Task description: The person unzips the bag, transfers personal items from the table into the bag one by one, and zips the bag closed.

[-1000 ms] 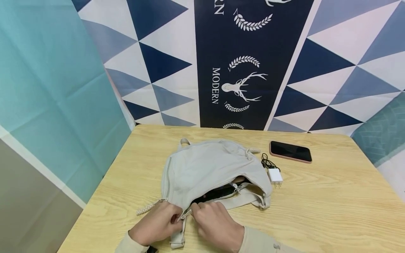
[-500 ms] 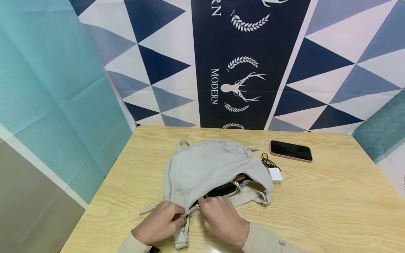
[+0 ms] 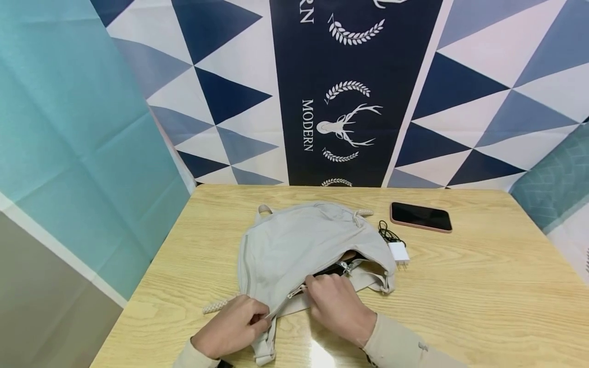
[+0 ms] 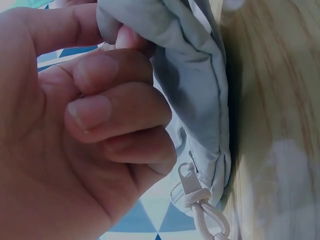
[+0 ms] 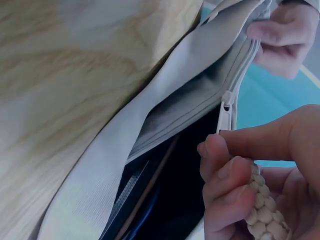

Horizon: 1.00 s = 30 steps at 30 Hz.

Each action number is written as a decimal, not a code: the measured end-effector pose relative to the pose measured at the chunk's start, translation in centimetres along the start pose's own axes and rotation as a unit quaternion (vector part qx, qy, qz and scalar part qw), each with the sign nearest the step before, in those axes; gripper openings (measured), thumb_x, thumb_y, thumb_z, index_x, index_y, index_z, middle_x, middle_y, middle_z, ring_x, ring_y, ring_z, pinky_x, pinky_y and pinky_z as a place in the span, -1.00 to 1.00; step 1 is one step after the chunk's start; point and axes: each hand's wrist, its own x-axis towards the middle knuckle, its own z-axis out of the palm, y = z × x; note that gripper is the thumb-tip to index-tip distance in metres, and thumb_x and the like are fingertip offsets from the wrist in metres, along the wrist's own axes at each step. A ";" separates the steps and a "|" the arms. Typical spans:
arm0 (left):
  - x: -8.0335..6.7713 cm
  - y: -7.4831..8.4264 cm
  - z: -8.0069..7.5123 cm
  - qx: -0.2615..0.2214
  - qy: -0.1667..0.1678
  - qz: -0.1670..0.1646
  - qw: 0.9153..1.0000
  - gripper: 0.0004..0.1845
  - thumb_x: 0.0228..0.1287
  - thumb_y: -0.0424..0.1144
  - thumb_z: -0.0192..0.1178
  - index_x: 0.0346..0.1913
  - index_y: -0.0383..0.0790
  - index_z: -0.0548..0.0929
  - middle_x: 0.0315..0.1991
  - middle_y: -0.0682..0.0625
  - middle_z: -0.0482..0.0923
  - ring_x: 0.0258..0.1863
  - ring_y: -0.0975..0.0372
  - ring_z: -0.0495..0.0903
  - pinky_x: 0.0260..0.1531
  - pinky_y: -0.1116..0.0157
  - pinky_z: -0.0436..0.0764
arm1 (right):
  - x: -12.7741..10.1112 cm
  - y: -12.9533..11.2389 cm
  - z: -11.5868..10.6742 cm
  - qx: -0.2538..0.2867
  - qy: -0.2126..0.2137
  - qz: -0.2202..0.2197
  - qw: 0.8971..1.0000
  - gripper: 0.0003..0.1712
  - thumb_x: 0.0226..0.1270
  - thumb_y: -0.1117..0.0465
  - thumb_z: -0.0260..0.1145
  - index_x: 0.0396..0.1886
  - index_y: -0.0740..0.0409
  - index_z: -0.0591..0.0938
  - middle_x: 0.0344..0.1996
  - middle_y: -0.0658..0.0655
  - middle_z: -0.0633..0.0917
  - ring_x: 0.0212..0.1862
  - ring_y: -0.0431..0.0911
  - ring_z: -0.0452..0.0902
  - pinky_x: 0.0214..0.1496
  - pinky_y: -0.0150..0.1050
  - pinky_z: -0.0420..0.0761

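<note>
Head view: pale grey bag (image 3: 299,245), zip part-open, fabric and zip pull pinched between both hands' fingers (image 3: 262,318).

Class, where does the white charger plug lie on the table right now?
In the head view, the white charger plug lies on the wooden table, right of the grey bag, with the dark phone just beyond it.

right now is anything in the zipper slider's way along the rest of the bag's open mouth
Nothing visible blocks it. The right hand pinches the slider's pull, and the left hand grips the bag at its closed end. Ahead the zipper gapes over a dark item that sits inside, below the teeth.
</note>
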 end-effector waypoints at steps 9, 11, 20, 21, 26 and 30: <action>-0.1 -0.1 0.3 -0.013 -0.015 0.005 1.000 -0.48 0.23 -0.37 0.19 -0.74 0.04 0.15 -0.81 0.32 -0.02 -0.81 0.53 -0.04 -0.76 0.48 0.13 | -1.0 2.1 -0.6 -0.018 0.005 0.040 0.999 -0.62 0.21 0.27 0.38 -0.70 0.01 0.40 -0.81 -0.11 0.32 -0.73 -0.23 0.27 -0.71 -0.34 0.24; -0.1 -0.1 0.4 -0.018 -0.018 0.004 1.000 -0.47 0.23 -0.39 0.18 -0.74 0.03 0.13 -0.82 0.32 -0.03 -0.81 0.53 -0.07 -0.77 0.48 0.12 | -1.1 2.6 -0.8 -0.020 0.003 0.044 0.999 -0.62 0.21 0.27 0.39 -0.69 0.02 0.41 -0.80 -0.11 0.34 -0.73 -0.24 0.26 -0.71 -0.36 0.24; 0.1 -0.3 0.7 -0.021 -0.025 -0.001 0.999 -0.47 0.24 -0.39 0.17 -0.75 0.04 0.14 -0.82 0.32 -0.02 -0.82 0.53 -0.05 -0.77 0.48 0.12 | -2.0 6.2 -2.0 -0.035 0.006 0.097 0.995 -0.64 0.22 0.25 0.44 -0.65 0.04 0.47 -0.76 -0.03 0.47 -0.69 -0.08 0.45 -0.69 -0.18 0.41; 0.1 -0.3 0.7 -0.021 -0.026 -0.001 0.999 -0.47 0.24 -0.39 0.17 -0.75 0.04 0.15 -0.83 0.32 -0.02 -0.82 0.52 -0.05 -0.76 0.48 0.13 | -2.1 6.5 -2.1 -0.035 0.008 0.102 0.994 -0.65 0.22 0.25 0.45 -0.64 0.04 0.48 -0.76 -0.03 0.47 -0.69 -0.08 0.44 -0.69 -0.17 0.41; 0.2 -0.2 0.6 -0.022 -0.026 -0.002 0.999 -0.47 0.23 -0.38 0.19 -0.75 0.03 0.15 -0.82 0.32 -0.02 -0.81 0.51 -0.04 -0.74 0.48 0.13 | -2.7 7.8 -2.5 -0.021 0.006 0.111 0.994 -0.69 0.26 0.25 0.45 -0.60 -0.02 0.53 -0.74 -0.08 0.48 -0.67 -0.18 0.38 -0.68 -0.23 0.37; 0.1 -0.3 0.6 -0.020 -0.028 -0.002 0.999 -0.47 0.23 -0.38 0.19 -0.74 0.03 0.15 -0.82 0.31 -0.02 -0.80 0.49 -0.05 -0.73 0.48 0.13 | -3.3 8.5 -2.4 -0.010 0.016 0.066 0.998 -0.79 0.23 0.28 0.47 -0.51 -0.01 0.61 -0.58 -0.10 0.55 -0.47 -0.22 0.46 -0.51 -0.27 0.49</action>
